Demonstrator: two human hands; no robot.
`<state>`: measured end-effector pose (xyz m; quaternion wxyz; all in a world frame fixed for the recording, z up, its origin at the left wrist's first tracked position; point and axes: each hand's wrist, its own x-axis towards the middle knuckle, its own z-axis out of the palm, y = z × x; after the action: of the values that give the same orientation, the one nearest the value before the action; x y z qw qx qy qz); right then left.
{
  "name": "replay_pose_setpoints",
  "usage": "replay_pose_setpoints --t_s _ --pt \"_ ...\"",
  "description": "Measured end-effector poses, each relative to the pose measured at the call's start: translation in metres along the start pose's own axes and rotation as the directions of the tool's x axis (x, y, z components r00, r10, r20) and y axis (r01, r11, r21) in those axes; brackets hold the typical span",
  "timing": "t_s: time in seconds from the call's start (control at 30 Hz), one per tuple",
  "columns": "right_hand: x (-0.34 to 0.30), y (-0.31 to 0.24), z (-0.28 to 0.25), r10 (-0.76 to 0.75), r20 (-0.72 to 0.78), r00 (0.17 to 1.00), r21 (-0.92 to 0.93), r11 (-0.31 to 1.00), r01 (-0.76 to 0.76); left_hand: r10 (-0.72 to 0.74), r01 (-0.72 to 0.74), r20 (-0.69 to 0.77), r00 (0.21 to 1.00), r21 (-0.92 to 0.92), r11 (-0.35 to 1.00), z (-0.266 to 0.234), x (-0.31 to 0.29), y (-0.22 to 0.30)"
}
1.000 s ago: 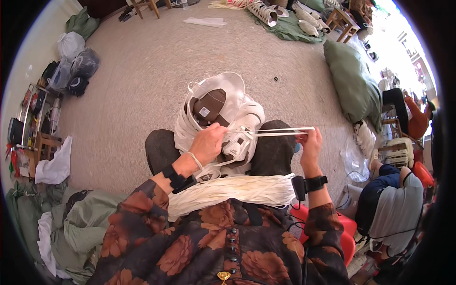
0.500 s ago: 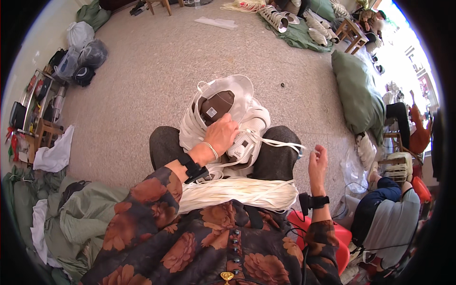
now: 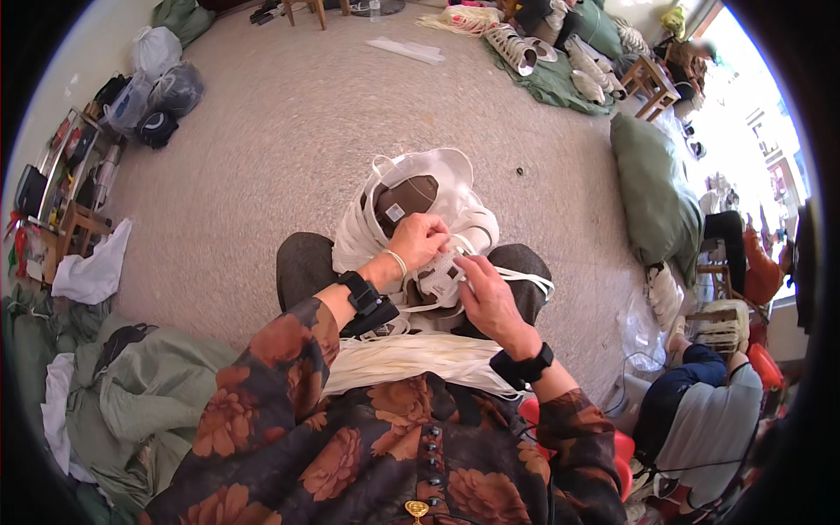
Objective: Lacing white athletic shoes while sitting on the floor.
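Observation:
White shoe uppers are gathered between my knees, one showing its brown inside and a small white label. In front of them, a white perforated upper lies under both hands. My left hand is closed in a pinch at the upper's lacing edge, apparently on a white shoelace. My right hand comes in from the right, thumb and fingertips pinched on the shoelace beside the left fingers. Loops of white lace trail over my right knee. Across my lap lies a thick bundle of white shoelaces.
A stuffed green sack stands at the right, with a person seated nearer on that side. Green cloth is heaped at the left. Plastic bags and a shelf line the left wall. A red seat shows beside me.
My right hand has moved left and inward, from beyond my right knee to the upper, meeting my left hand. The left hand stays at the lacing edge. The view has shifted slightly.

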<state>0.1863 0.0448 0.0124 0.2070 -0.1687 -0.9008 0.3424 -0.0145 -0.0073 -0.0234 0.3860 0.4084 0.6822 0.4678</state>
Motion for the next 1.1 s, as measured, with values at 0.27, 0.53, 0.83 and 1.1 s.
replay_pose_setpoints --t_s 0.27,0.53,0.83,1.1 --pt "-0.001 0.012 0.020 -0.064 0.048 0.997 -0.191 0.979 0.072 0.069 -0.063 -0.039 0.997 0.138 0.988 0.006 0.005 -0.012" --pt "-0.003 0.011 0.016 -0.061 0.044 0.997 -0.153 0.986 0.067 0.255 -0.229 -0.012 0.967 0.400 0.888 0.008 0.000 -0.009" --pt "-0.002 0.019 0.019 -0.049 -0.025 0.998 -0.176 0.983 0.044 0.367 -0.349 0.102 0.924 0.617 0.706 0.024 -0.020 0.002" --pt "0.006 0.014 0.018 -0.083 0.063 0.995 -0.331 0.939 0.099 0.376 -0.350 0.152 0.914 0.764 0.542 0.027 -0.040 -0.006"
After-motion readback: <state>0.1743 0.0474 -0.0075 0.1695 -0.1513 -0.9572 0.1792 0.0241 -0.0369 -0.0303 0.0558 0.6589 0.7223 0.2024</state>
